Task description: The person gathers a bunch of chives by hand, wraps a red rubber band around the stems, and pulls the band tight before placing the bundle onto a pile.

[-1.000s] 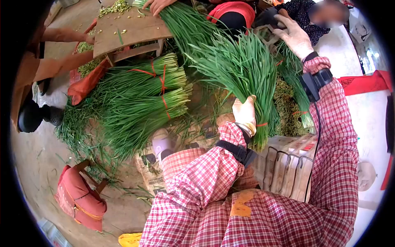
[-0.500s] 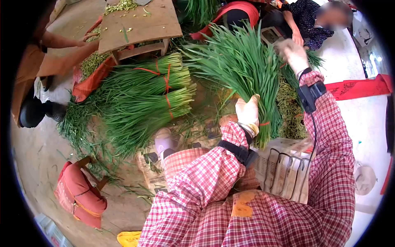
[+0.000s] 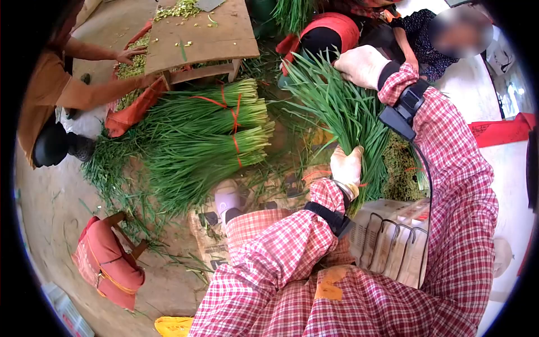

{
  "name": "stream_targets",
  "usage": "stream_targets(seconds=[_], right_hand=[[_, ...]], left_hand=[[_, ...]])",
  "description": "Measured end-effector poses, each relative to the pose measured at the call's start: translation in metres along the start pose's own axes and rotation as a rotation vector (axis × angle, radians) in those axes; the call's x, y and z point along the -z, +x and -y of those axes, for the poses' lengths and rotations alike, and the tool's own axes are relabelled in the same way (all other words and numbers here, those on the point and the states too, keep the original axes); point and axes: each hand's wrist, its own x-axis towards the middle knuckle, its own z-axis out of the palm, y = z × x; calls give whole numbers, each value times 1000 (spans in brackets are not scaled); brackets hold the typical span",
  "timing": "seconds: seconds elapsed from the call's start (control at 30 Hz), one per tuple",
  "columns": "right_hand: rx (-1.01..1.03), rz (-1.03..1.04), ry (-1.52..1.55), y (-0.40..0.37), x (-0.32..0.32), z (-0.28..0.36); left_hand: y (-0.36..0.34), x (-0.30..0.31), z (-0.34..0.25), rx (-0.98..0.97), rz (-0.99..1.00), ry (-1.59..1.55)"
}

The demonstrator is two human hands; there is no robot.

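Observation:
My left hand [image 3: 345, 167], in a light glove, is wrapped round the lower part of a bundle of long green leafy stalks [image 3: 351, 112]. A red tie shows beside that hand, near the bundle's lower end. At the top of the same bundle is my right hand [image 3: 364, 66], also gloved, its fingers bent down at the leaf tips; what they pinch, if anything, is hidden. Tied green bundles [image 3: 208, 135] with pale stem ends and red ties lie on the ground to the left.
A low wooden table [image 3: 202, 39] stands at the upper left. A co-worker [image 3: 62, 84] reaches beside it; another person [image 3: 426, 45] sits at the upper right. A red padded stool [image 3: 109, 261] is lower left, a wire-and-slat rack [image 3: 396, 241] by my legs.
My right hand has moved left and up from beside the bundle to its leaf tips. The leaves are gathered more narrowly. My left hand keeps its hold.

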Motion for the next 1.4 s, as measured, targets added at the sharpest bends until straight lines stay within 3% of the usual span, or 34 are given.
stream_targets(seconds=[0.03, 0.07, 0.13, 0.17, 0.27, 0.3, 0.37, 0.43, 0.47, 0.57, 0.63, 0.7, 0.73, 0.77, 0.83, 0.9, 0.97, 1.03, 1.13, 1.23, 1.27, 1.3, 1.33, 1.4], right_hand=[[-58, -2, 55, 1, -7, -6], [209, -356, 93, 10, -36, -49], [-194, -453, 833, 2, -37, -96], [-434, -399, 1103, -4, -27, -103], [-306, -468, 318, -28, -4, -74], [-215, -593, 319, -21, -16, -79], [-147, -351, 526, -15, 4, -69], [-275, -67, 563, -23, 44, -26], [-192, -125, 328, -15, 29, -21], [-121, -88, 322, 4, 5, -11], [-229, -180, 564, 9, -15, -24], [-392, -392, 1097, 16, -51, -48], [-471, -398, 1349, 9, -46, -50], [-423, -498, 1336, 13, -50, -56], [-400, -489, 1089, 20, -42, -78], [-20, -764, 732, 7, -6, -61], [-1, -331, 964, -26, 50, -21], [177, -265, 618, -40, 61, 2], [71, -151, 120, -43, 65, 36], [173, 56, -12, -28, 24, 44], [76, 50, 19, -15, 11, 35], [204, -378, 153, -1, -33, -14], [303, -764, -77, 8, -37, -57], [-110, -652, 367, -10, 1, -60]], left_hand=[[1, 1, -1, 6, 8, 0], [0, 1, -2, 13, 15, -4], [-1, -1, -5, 10, 17, -17], [-3, -1, -6, 1, 15, -20], [-5, 0, -2, 4, 36, 2], [-1, 1, 0, 1, 48, 11], [0, 1, 3, -21, 43, 20], [-1, 0, 2, -34, 39, 2], [-1, 1, 3, -20, 39, 35], [0, 0, -3, 2, 47, 100], [-3, -1, -9, 0, 47, 109], [2, 0, -3, -45, 49, 80], [-1, -3, -6, -50, 58, 73], [-2, -3, -8, -56, 67, 70], [-4, -2, -5, -7, 42, 94], [-1, -1, 2, -25, 43, 103], [0, 0, 7, -39, 14, 184], [2, 0, 8, -43, 6, 196], [4, -1, 12, -114, 16, 179], [5, 0, 14, -53, 5, 187], [4, 0, 13, -41, 25, 153], [1, 0, 12, -26, 41, 117], [1, -1, 8, -16, 57, 79], [-3, -3, 1, -6, 46, 168]])
